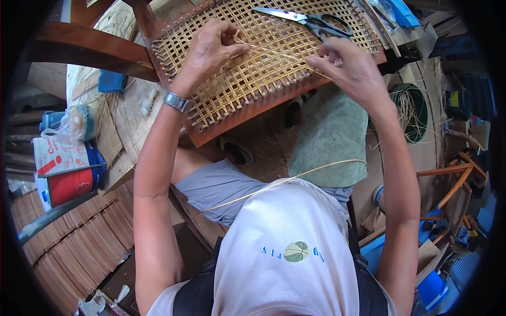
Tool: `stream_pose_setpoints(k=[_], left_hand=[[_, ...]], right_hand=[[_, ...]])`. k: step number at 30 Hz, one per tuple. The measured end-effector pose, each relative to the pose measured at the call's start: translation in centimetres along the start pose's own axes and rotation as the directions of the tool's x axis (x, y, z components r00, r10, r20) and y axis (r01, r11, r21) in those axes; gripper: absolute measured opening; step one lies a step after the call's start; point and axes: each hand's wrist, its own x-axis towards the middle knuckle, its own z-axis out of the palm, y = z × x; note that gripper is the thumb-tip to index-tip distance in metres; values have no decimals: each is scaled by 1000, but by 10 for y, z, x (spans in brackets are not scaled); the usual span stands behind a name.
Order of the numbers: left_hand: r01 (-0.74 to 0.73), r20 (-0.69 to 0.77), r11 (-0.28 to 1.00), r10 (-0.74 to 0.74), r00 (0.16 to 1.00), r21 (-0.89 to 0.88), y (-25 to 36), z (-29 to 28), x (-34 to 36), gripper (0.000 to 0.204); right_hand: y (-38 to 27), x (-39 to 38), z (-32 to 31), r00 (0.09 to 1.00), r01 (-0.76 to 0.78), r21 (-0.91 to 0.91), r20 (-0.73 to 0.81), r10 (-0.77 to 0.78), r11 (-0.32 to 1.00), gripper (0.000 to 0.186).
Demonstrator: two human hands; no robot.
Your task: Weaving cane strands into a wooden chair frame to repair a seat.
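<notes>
Round green container point(423, 111), right, holding loose cane strips point(407, 108). Cane strand point(282, 54) over the woven cane panel point(240, 87), long axis slanting rightward and nearer; left hand point(211, 48) pinches it, blurred right hand point(352, 67) apparently likewise.

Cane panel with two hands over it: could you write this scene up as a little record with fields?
Panel: woven cane in a brown wooden frame
Left hand: over the weave, fingers at a thin strand; watch on wrist
Right hand: near the panel's closer edge, at the strand; grip unclear
Scissors: lying on the weave
Right leg: draped with green cloth
</notes>
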Motion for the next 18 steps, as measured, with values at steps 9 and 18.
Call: stream_pose_setpoints(k=[9, 18], left_hand=[[88, 6, 991, -88, 996, -101, 6, 4, -8, 16], [93, 21, 989, -92, 996, -119, 8, 4, -4, 12]], right_hand=[[2, 35, 35, 963, 106, -51, 253, -90, 993, 36], [36, -4, -4, 967, 230, -95, 135, -217, 969, 34]])
